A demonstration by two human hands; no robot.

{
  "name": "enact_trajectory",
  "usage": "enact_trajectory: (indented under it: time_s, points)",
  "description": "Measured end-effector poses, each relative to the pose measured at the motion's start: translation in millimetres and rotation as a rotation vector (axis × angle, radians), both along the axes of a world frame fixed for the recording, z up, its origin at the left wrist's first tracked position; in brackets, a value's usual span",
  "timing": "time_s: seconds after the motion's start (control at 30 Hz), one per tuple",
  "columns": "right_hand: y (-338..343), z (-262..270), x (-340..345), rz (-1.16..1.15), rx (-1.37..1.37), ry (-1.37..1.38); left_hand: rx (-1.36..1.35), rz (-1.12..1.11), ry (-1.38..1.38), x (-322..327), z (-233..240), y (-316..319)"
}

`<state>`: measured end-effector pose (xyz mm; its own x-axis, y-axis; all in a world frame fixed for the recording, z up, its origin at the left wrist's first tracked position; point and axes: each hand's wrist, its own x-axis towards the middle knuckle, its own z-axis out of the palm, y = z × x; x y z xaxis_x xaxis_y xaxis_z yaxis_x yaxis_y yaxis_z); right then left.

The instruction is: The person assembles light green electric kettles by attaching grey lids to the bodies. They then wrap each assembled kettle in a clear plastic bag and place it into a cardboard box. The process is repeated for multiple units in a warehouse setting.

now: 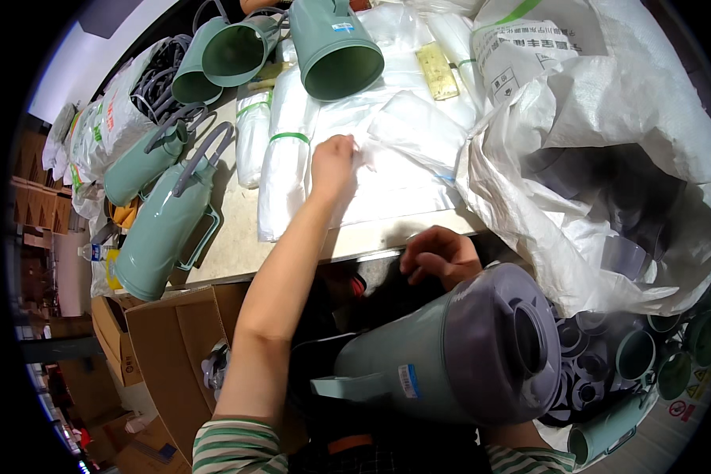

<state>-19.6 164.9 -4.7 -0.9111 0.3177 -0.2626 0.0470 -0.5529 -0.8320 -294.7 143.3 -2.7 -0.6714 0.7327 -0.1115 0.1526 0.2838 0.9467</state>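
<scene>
My left hand (333, 163) reaches over the workbench onto white sheets of plastic film (391, 186), its fingers curled at a crumpled edge. Whether it pinches the film cannot be seen. Nearer to me, my right hand (441, 258) is loosely curled past the bench's front edge, with nothing seen in it. A large green jug-like housing (397, 349) with a grey plastic collar (497, 343) lies on its side across my right forearm and partly hides it. It has a side handle and a blue-and-white sticker.
Green jug bodies (175, 219) with grey handles lie at the bench's left and back. Film rolls (284, 178) with green bands lie beside my left hand. A white woven sack (509, 195) of grey parts bulges at right, above more jugs and rings. Cardboard boxes (172, 349) stand lower left.
</scene>
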Motion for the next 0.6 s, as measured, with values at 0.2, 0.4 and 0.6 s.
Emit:
enact_trajectory:
  time_s: [0.2, 0.4, 0.6]
  points:
    - [-25.3, -4.7, -21.1, -0.239, 0.592, -0.072, 0.162, -0.489, -0.212, 79.5, 39.0, -85.0]
    - [-16.2, -22.5, 2.9, -0.215, 0.535, 0.028, 0.200, -0.499, -0.255, 121.2, 52.3, -133.0]
    - [9.8, -24.0, 84.9, -0.762, -0.024, 0.378, 0.544, -0.781, -0.721, 96.8, 98.6, -164.7]
